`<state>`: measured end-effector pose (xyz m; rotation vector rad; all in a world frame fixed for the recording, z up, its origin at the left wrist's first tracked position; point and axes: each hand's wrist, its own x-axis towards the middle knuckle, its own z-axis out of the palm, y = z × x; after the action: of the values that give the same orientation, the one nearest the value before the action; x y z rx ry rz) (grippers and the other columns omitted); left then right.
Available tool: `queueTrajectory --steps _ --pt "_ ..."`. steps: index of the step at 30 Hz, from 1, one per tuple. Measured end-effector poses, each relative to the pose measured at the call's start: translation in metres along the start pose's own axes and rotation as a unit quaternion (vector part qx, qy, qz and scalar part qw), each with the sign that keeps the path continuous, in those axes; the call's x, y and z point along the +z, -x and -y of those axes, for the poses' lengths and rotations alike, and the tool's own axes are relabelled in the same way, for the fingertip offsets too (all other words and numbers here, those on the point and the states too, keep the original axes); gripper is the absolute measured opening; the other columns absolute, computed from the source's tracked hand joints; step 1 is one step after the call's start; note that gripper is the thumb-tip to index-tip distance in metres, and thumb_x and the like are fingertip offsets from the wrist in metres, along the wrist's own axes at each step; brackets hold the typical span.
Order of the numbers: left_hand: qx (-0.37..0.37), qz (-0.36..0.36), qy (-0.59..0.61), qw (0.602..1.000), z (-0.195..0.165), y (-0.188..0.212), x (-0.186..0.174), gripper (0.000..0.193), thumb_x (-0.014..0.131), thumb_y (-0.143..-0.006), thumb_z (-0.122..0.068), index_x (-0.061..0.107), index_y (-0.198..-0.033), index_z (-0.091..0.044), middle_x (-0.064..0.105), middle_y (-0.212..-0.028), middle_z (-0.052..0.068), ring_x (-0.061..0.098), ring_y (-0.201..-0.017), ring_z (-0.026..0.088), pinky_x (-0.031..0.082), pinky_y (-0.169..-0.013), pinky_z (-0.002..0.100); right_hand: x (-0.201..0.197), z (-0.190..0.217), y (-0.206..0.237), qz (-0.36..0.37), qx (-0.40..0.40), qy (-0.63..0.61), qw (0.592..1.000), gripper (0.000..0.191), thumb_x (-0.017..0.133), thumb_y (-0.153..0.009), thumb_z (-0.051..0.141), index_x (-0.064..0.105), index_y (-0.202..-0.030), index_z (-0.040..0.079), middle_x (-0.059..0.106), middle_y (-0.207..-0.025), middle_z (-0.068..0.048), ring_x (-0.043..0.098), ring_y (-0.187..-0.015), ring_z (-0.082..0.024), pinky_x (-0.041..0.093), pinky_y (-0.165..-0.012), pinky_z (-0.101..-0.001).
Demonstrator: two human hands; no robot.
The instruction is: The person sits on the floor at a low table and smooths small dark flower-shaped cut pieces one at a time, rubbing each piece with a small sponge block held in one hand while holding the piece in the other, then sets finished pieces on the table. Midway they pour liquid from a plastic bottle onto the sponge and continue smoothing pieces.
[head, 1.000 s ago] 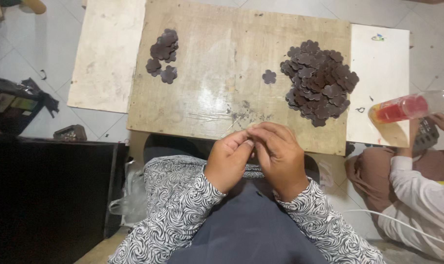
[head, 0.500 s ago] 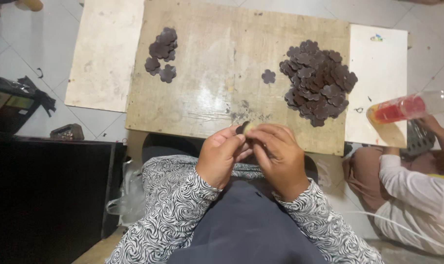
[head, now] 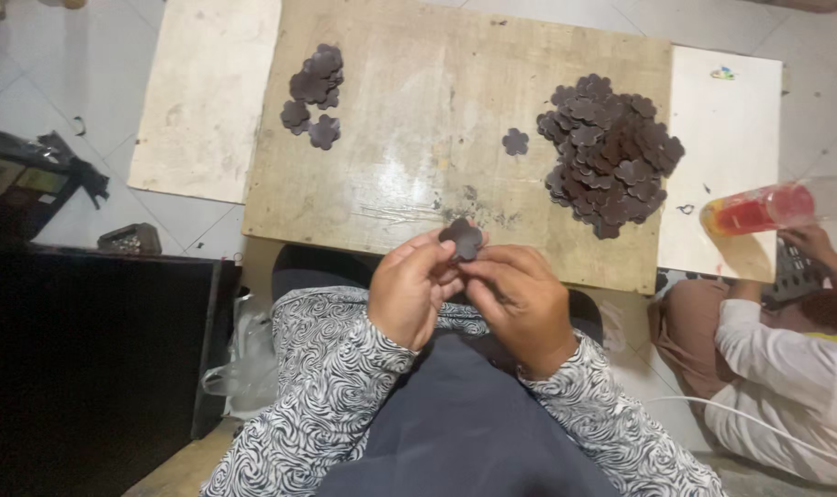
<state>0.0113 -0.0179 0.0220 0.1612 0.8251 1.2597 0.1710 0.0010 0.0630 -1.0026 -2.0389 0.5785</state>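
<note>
Together, both hands, left (head: 407,294) and right (head: 520,304), pinch one dark flower cutout (head: 463,239) at the board's (head: 418,138) six o'clock edge. Small pile (head: 313,87) sits at ten o'clock; big heap (head: 612,147) at two o'clock looks largely left.

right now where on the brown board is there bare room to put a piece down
The bare middle of the brown board, between the small pile on the left and the lone piece, is free. The right side is crowded by the big heap.
</note>
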Motion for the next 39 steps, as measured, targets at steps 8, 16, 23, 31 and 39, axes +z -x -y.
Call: queueTrajectory --steps 8,16,23,31,39 --pt "0.041 0.024 -0.013 0.999 0.002 0.000 0.008 0.029 0.052 -0.101 -0.009 0.064 -0.125 0.003 0.072 -0.107 0.008 0.069 -0.092 0.014 0.056 -0.081 0.028 -0.012 0.006 0.002 -0.047 -0.074 -0.006 0.996 0.028 0.078 -0.079 -0.004 0.075 -0.105 0.003 0.070 -0.112 -0.011 0.069 -0.107 -0.027 0.057 -0.092 -0.0357" --pt "0.030 0.012 -0.040 0.999 -0.003 0.000 0.003 0.027 0.055 -0.101 -0.008 0.063 -0.125 0.002 0.072 -0.110 0.010 0.067 -0.088 0.011 0.057 -0.078 0.027 -0.004 -0.004 0.003 -0.025 0.017 -0.044 0.999 0.020 0.073 -0.084 -0.004 0.074 -0.103 0.003 0.071 -0.106 -0.012 0.071 -0.099 -0.023 0.058 -0.087 -0.0317" --pt "0.062 0.029 -0.129 0.989 -0.005 -0.002 0.006 0.025 0.058 -0.097 -0.003 0.060 -0.122 0.002 0.073 -0.108 0.014 0.072 -0.096 0.017 0.059 -0.080 0.031 -0.011 -0.008 0.007 -0.093 0.066 -0.160 0.981 0.019 0.060 -0.103 -0.003 0.068 -0.120 0.000 0.067 -0.120 -0.015 0.068 -0.110 -0.020 0.056 -0.101 -0.0307" --pt "0.074 0.081 -0.108 0.988 -0.001 -0.001 0.001 0.037 0.058 -0.096 0.002 0.061 -0.133 0.004 0.072 -0.116 0.010 0.069 -0.104 0.014 0.057 -0.095 0.028 -0.001 0.000 -0.004 -0.033 0.079 -0.133 0.988 0.025 0.070 -0.093 0.000 0.068 -0.118 -0.003 0.064 -0.123 -0.017 0.069 -0.110 -0.022 0.060 -0.091 -0.0291" --pt "0.070 0.097 -0.193 0.974 0.010 -0.009 -0.009 0.026 0.054 -0.104 0.000 0.068 -0.124 0.006 0.072 -0.107 0.008 0.062 -0.089 0.012 0.048 -0.078 0.027 -0.009 -0.002 -0.009 -0.042 0.018 -0.046 0.998 0.025 0.069 -0.092 -0.003 0.071 -0.115 0.004 0.071 -0.117 -0.013 0.071 -0.109 -0.023 0.059 -0.094 -0.0340"
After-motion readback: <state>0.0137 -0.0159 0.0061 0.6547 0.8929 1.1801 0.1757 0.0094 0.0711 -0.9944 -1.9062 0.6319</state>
